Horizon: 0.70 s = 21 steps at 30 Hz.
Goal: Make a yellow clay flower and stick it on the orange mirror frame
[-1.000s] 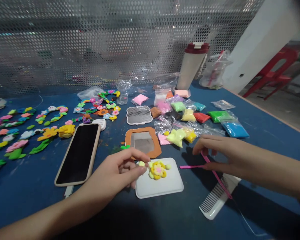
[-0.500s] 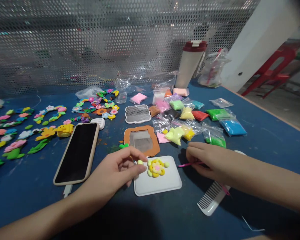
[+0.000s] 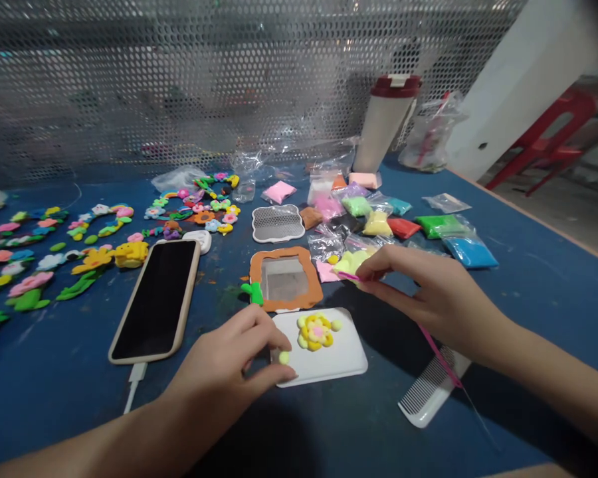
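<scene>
My left hand point(image 3: 229, 362) rests at the left edge of a small white board point(image 3: 343, 358), thumb and fingers pinched around a tiny pale-yellow clay ball point(image 3: 284, 357). A yellow clay flower with a pink centre point(image 3: 315, 330) sits on the board. My right hand point(image 3: 428, 292) hovers above the board's right side and is closed on a thin pink tool point(image 3: 346, 275), whose tip points left. Another pink stick point(image 3: 438, 355) lies under my right wrist, across a white comb point(image 3: 428, 395).
A phone point(image 3: 157, 299) on a cable lies left of the board. An orange-framed mirror point(image 3: 285, 279) and a white-framed one point(image 3: 278, 223) lie behind it. Bags of coloured clay point(image 3: 428, 229), clay flowers point(image 3: 94, 259), a red-lidded tumbler point(image 3: 386, 123) and a perforated metal screen stand further back.
My right hand lifted the pink tool off the table and moved it up and left. My left hand drew back toward me with the small yellow ball to the board's left edge.
</scene>
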{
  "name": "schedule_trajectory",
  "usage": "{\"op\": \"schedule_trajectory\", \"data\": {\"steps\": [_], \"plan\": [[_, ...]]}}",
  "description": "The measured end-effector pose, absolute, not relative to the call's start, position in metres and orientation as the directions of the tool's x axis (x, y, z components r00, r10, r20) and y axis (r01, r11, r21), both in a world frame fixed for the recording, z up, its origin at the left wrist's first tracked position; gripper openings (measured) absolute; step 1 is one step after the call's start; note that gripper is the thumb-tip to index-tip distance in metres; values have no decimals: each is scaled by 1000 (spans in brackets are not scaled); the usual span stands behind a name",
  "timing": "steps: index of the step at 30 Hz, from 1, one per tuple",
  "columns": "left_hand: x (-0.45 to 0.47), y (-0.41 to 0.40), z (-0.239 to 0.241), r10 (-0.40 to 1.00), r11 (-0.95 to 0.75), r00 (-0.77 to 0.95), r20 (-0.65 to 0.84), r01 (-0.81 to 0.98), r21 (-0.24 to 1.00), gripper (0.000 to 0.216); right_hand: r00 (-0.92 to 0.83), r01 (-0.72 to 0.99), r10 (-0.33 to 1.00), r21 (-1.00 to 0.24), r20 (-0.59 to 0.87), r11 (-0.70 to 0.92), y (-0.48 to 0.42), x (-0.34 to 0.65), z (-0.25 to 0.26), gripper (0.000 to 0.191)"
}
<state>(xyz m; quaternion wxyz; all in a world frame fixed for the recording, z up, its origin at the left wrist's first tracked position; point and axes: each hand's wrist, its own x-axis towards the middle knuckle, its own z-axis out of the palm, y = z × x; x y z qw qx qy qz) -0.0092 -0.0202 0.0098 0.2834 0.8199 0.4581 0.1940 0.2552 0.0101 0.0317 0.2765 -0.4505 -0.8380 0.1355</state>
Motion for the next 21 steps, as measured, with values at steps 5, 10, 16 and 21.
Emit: {"op": "schedule_trajectory", "data": {"steps": [5, 10, 16, 21], "plan": [[-7, -24, 1, 841, -440, 541, 19, 663, 606, 15, -517, 590, 787, -527, 335, 612, -5, 240, 38, 9], [-7, -24, 0, 833, -465, 553, 24, 675, 573, 20, -661, 509, 725, -594, 195, 623, -27, 220, 35, 18], [-11, -25, -1, 822, -480, 568, 32, 662, 576, 24, -661, 488, 739, -674, 130, 555, -43, 212, 20, 19], [-10, -24, 2, 815, -471, 579, 11, 653, 593, 22, -608, 507, 768, -647, 200, 570, -44, 212, 12, 19]]}}
